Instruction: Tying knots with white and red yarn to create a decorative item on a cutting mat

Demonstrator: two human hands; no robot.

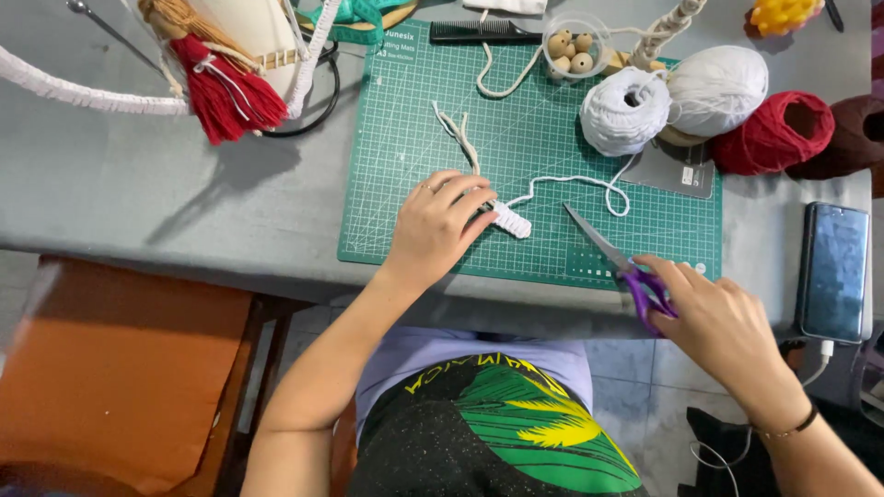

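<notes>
The left hand (440,224) covers the near end of the knotted white cord piece (509,220), the right hand (723,324) hides the purple scissors (619,265) handles, and at 3 o'clock the brown yarn ball (858,136) is cropped.

A grey table (166,198) fills the upper two thirds of the frame, evenly lit, with soft shadows falling toward its near edge. At lower left stands an orange-brown seat (110,368), perhaps a chair or stool, though its shape is blurred at the frame's edge. Below the table's edge, at lower centre and lower right, shows a floor (622,368) of pale grey tiles with thin joints, and a white cable (718,456) trails over a dark bundle (727,442) in the lower right corner.
</notes>
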